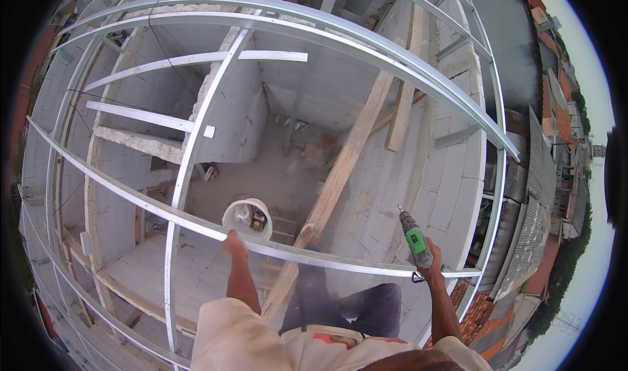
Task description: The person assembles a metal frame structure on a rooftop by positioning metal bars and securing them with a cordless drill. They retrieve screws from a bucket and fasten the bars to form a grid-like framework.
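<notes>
My left hand point(233, 243) is closed over a silver metal roof beam point(320, 256) that crosses in front of my waist. Behind that hand hangs or stands a white bucket point(228, 209), holding a clear plastic bag and a dark item; what supports it is hidden. In my right hand point(432, 261) is a green and black cordless drill point(415, 238). Its bit points up and forward, touching nothing. The drill's lower end is close to the beam's right part, where a small dark loop shows.
My foot point(309, 231) is on a long wooden plank point(347, 155) sloping across the open room below. More metal beams point(209, 109) form a frame around me. Grey block walls point(229, 129) drop to a concrete floor point(261, 175). Neighbouring roofs point(531, 240) lie at right.
</notes>
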`<act>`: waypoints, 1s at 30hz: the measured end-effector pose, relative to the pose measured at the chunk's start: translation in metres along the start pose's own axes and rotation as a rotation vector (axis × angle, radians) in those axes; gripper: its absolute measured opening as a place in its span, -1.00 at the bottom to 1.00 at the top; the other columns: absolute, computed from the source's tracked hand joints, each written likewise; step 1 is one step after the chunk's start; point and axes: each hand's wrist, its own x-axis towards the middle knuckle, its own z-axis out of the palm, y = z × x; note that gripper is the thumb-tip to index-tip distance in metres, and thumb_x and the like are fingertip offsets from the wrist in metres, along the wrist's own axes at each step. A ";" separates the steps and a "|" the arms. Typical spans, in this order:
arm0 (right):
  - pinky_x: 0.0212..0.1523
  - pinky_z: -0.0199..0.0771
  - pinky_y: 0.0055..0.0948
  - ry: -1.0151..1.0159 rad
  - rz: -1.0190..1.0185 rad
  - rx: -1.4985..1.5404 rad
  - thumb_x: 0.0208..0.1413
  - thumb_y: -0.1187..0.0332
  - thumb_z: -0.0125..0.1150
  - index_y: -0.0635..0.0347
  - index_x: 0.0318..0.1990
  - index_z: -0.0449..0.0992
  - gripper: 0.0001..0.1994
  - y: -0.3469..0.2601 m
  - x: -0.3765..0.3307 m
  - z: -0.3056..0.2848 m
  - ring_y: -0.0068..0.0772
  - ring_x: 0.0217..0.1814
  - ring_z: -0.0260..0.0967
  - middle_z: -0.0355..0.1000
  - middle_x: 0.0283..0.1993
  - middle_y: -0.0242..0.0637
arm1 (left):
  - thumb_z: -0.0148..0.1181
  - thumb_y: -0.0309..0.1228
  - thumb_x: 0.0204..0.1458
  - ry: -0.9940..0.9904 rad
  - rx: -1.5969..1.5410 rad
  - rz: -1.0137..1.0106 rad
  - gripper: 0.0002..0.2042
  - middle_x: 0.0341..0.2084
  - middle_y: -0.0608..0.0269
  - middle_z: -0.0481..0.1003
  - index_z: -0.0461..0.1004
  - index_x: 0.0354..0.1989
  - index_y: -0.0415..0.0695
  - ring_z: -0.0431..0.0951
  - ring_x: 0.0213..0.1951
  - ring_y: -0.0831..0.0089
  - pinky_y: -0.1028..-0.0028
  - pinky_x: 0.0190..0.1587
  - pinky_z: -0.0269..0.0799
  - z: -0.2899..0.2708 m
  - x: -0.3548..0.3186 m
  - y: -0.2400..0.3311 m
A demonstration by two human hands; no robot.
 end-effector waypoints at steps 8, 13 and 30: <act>-0.27 0.50 -0.12 0.117 0.030 -0.370 -0.02 0.50 0.27 0.21 -0.14 0.53 -0.76 -0.082 -0.024 -0.159 0.20 -0.27 0.55 0.56 -0.33 -0.03 | 0.21 -0.38 0.03 -0.043 -0.200 0.059 -0.47 -0.03 -0.08 0.54 0.44 0.12 -0.53 0.56 -0.04 0.09 0.16 0.06 0.45 0.005 0.012 -0.021; -0.24 0.49 -0.04 0.178 0.008 -0.576 -0.02 0.44 0.34 0.16 -0.10 0.56 -0.72 -0.103 -0.038 -0.192 0.18 -0.23 0.56 0.57 -0.29 -0.03 | 0.22 -0.41 0.03 -0.045 -0.159 0.140 -0.48 0.00 -0.07 0.55 0.44 0.16 -0.51 0.57 -0.01 0.09 0.15 0.07 0.44 -0.002 0.018 -0.018; -0.15 0.50 0.01 -0.042 -0.372 -0.622 -0.05 0.34 0.38 0.10 0.03 0.51 -0.58 -0.115 0.201 -0.101 0.17 -0.14 0.56 0.60 -0.17 -0.05 | 0.20 -0.44 -0.03 0.051 -0.067 0.182 -0.49 -0.06 -0.19 0.58 0.47 0.07 -0.60 0.59 -0.11 0.06 0.15 0.00 0.46 0.007 0.026 -0.025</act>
